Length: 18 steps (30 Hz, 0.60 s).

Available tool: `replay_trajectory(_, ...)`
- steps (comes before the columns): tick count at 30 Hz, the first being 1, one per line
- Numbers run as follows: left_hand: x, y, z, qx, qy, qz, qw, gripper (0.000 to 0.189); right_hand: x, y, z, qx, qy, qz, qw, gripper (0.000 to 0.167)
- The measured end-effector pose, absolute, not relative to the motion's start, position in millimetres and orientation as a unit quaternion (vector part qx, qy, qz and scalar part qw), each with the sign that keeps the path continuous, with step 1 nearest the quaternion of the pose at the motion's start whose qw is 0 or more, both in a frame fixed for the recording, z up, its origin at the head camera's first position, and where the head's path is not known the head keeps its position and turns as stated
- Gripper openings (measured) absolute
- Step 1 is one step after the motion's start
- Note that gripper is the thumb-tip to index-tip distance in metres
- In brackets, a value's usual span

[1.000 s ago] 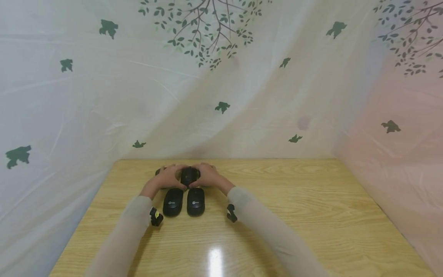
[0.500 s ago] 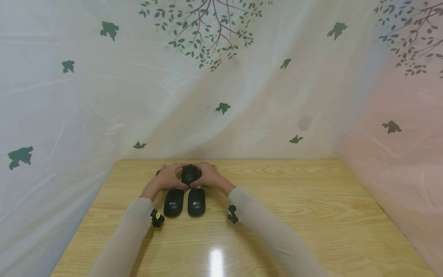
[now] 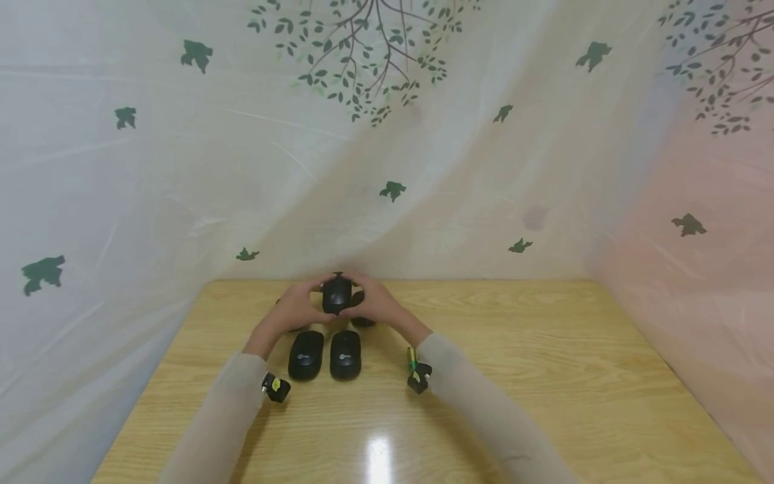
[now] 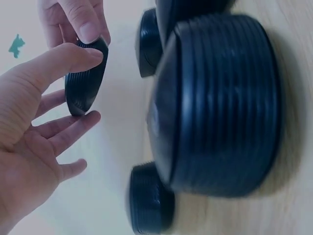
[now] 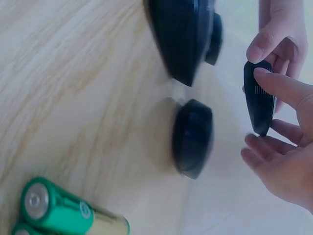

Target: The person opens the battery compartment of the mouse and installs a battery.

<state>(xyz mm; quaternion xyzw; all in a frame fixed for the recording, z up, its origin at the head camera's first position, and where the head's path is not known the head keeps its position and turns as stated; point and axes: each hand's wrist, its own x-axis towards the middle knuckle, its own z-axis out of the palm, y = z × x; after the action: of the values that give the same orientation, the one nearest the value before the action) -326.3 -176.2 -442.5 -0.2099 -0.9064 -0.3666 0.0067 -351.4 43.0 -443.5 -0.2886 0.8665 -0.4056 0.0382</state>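
Both hands hold a black computer mouse (image 3: 336, 294) just above the table's far edge, its nose tipped up. My left hand (image 3: 294, 308) grips its left side, thumb along the near end. From the other side my right hand (image 3: 379, 304) pinches it; the thumbs nearly meet. The left wrist view shows the held mouse (image 4: 89, 81) edge-on between thumb and fingers. In front lie two more mice, a left one (image 3: 306, 355) and a right one (image 3: 345, 355), side by side. Another mouse (image 3: 363, 316) sits partly behind my right hand; one more is mostly hidden by my left.
Green-and-gold batteries (image 5: 73, 210) lie on the wooden table (image 3: 544, 376) near my right wrist. A pale curtain (image 3: 423, 222) with leaf prints hangs right behind the table's far edge and along both sides.
Both hands have lifted the mouse up and slightly away from me. The mouse behind my right hand and the batteries by my right wrist have come into sight.
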Motion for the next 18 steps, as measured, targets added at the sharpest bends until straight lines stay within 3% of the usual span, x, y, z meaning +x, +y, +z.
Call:
replay_trajectory(5,-321,-164,-436,-0.242,-0.888,-0.388,0.048,0.083,-345,57,-433,-0.295,0.833,-0.466,0.047,0.079)
replay_trajectory(18,-309,-128,-419,-0.309,-0.836,-0.445,0.082,0.073,-327,101,-414,-0.294,0.812,-0.501,0.055,0.076)
